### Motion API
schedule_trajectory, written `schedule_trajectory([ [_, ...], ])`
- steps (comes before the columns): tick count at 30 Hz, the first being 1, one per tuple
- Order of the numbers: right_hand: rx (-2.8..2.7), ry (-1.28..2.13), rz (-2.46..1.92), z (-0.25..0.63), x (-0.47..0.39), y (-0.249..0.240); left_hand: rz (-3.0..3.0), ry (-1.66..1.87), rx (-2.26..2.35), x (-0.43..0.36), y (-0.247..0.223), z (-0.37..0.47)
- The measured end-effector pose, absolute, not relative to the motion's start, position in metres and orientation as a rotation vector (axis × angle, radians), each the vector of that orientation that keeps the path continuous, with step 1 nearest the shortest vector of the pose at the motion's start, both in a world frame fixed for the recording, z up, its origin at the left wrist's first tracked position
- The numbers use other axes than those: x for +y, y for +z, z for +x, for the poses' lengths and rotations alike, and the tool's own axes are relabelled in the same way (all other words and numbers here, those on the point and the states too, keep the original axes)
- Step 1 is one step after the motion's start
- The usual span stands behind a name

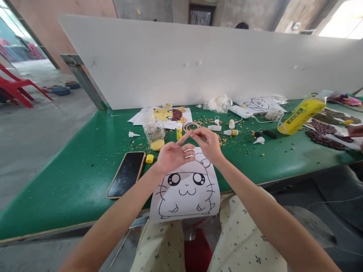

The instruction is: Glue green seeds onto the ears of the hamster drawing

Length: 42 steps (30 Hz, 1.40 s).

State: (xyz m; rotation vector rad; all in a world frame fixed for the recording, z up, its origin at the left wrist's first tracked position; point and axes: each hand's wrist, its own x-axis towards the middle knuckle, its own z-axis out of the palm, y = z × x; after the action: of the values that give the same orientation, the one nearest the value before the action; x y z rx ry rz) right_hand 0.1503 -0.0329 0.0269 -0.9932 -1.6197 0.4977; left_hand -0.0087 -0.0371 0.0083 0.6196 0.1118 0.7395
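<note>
My left hand (172,155) is held palm up above a hamster drawing (185,187) on white paper that hangs over the near edge of the green table (70,177). My right hand (208,143) meets it, its fingertips touching the tip of my left index finger. Neither hand holds an object that I can see; anything tiny between the fingertips is too small to tell. A black phone (126,173) lies just left of my left hand, with a yellow cap (149,158) beside it.
A clear plastic jar (154,132) with yellow grains, small glue bottles (231,132), scattered grains, a filled-in yellow drawing (170,114) and a plastic bag (218,102) lie beyond my hands. A white partition (198,64) backs the table. At right, a yellow glue bottle (302,115) and another person's hand (356,131).
</note>
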Motion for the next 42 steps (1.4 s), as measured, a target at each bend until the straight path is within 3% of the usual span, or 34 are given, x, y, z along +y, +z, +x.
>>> schedule_trajectory([
  [30,-1.594,0.577,-0.992,0.151,-0.035,0.030,0.634,0.772,0.126,-0.034,0.006,-0.010],
  [42,-1.886,0.521,-0.948,0.146,-0.048,0.035,0.565,0.832,0.161,-0.032,0.010,-0.011],
])
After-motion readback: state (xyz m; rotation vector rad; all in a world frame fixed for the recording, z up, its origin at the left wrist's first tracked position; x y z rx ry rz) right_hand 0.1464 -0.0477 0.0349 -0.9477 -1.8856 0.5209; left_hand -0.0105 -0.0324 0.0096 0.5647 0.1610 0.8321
